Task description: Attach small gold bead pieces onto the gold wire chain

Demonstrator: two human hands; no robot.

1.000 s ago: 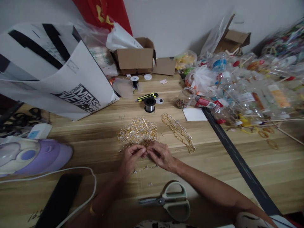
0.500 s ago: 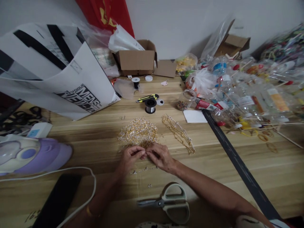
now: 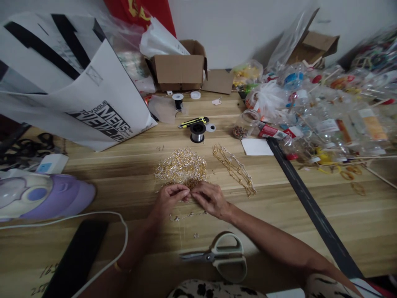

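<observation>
1. In the head view, the landmark is the heap of gold and silver-coloured strands (image 3: 180,165) on the wooden worktop (image 3: 133,171).
2. At the heap's near edge, the left hand (image 3: 172,196) pinches with thumb and forefinger; what it grips is too small to tell.
3. The right hand (image 3: 211,199) pinches too, its fingertips meeting the left hand's at that edge; its grip is equally hidden.
4. On the near side of the heap lie a short chain (image 3: 192,214), a tiny clear cluster (image 3: 196,235) and, nearest the person, scissors (image 3: 209,257) with pale handles.
5. To the heap's right, longer chains (image 3: 235,170) lie stretched out.
6. Beyond the heap, a wire spool (image 3: 197,133) stands beside a yellow-and-black cutter (image 3: 194,122).
</observation>
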